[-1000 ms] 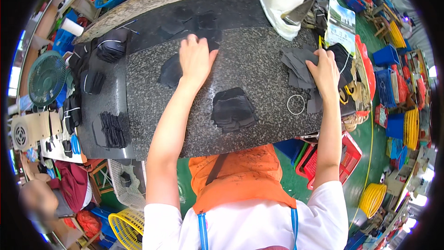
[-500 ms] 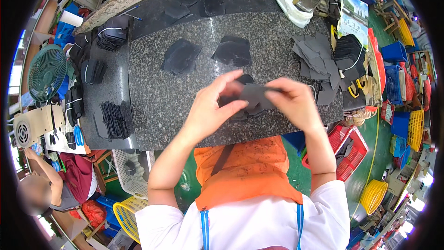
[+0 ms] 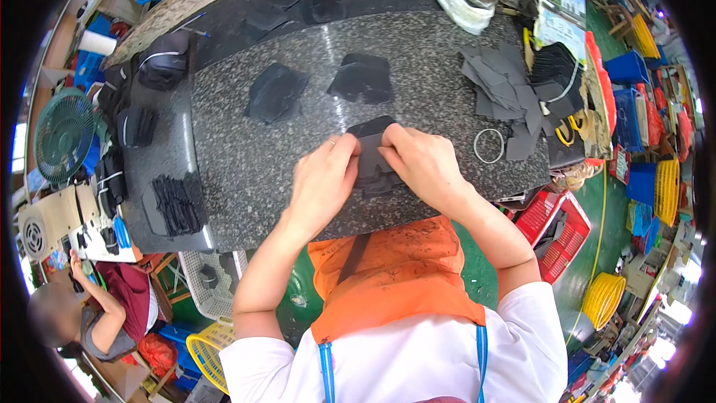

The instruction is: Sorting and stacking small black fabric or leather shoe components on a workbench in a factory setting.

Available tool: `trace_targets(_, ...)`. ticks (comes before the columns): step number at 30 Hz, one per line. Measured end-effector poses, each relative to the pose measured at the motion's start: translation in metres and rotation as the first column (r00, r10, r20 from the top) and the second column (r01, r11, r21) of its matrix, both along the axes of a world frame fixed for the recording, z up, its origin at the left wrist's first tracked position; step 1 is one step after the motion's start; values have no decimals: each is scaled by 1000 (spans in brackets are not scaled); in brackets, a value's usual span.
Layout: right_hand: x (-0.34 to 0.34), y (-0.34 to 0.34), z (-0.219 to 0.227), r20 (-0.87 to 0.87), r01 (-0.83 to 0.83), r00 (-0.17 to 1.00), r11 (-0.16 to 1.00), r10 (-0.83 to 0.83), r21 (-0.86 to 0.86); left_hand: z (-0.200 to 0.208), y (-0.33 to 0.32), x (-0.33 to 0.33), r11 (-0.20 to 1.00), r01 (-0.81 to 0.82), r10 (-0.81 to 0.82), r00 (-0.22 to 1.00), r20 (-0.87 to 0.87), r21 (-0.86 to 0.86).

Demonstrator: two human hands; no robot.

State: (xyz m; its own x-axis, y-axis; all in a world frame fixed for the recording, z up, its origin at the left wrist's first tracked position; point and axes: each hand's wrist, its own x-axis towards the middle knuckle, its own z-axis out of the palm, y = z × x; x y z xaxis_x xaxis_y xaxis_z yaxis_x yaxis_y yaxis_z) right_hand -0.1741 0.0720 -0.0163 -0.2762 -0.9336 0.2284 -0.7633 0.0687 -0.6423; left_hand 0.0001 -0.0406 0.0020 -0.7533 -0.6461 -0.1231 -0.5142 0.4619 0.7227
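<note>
A dark grey flat piece of sheet material (image 3: 375, 153) lies over black cut pieces (image 3: 379, 183) at the near middle of the speckled stone tabletop (image 3: 246, 179). My left hand (image 3: 326, 175) is closed, thumb and fingers pinching the grey piece's left edge. At its upper right edge my right hand (image 3: 425, 163) is closed too, fingertips bent down onto it. Both hands hide parts of the edges. Beyond them lie a black stack (image 3: 363, 78) and another black stack (image 3: 277, 93). Loose grey pieces (image 3: 500, 82) are heaped to the right, near a pale ring-shaped band (image 3: 489, 145).
Yellow-handled scissors (image 3: 568, 131) and a banded black bundle (image 3: 558, 75) sit at the right edge. More black bundles (image 3: 164, 60) and a row of black pieces (image 3: 177, 205) line the left. A red basket (image 3: 563, 235) stands below right; another person (image 3: 112, 306) is at left.
My hands have come down and closer together, bringing the grey piece from a tilted, raised position onto the black pieces. The view has shifted slightly; the pale band now shows fully.
</note>
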Motion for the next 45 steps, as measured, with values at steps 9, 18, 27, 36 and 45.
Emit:
trace_targets(9,-143,4,34,-617,575,636,818,-464,-22,-21,-83,-39,777,80,-214,967,-142,-624)
trace_targets(18,-184,14,29,-326,584,802,774,-501,246,18,-3,9,945,137,-181,975,-126,-299)
trace_targets(27,-151,20,13,-407,534,716,820,-568,-205,-28,-54,20,797,-79,36,996,-84,-598)
trace_targets(36,-184,48,5,440,524,767,852,-466,-11,-10,-33,-1,837,-180,74,973,-219,-516)
trace_targets(45,-130,42,16,-153,383,898,904,-412,-190,5,5,-8,962,-41,-43,953,-300,-268)
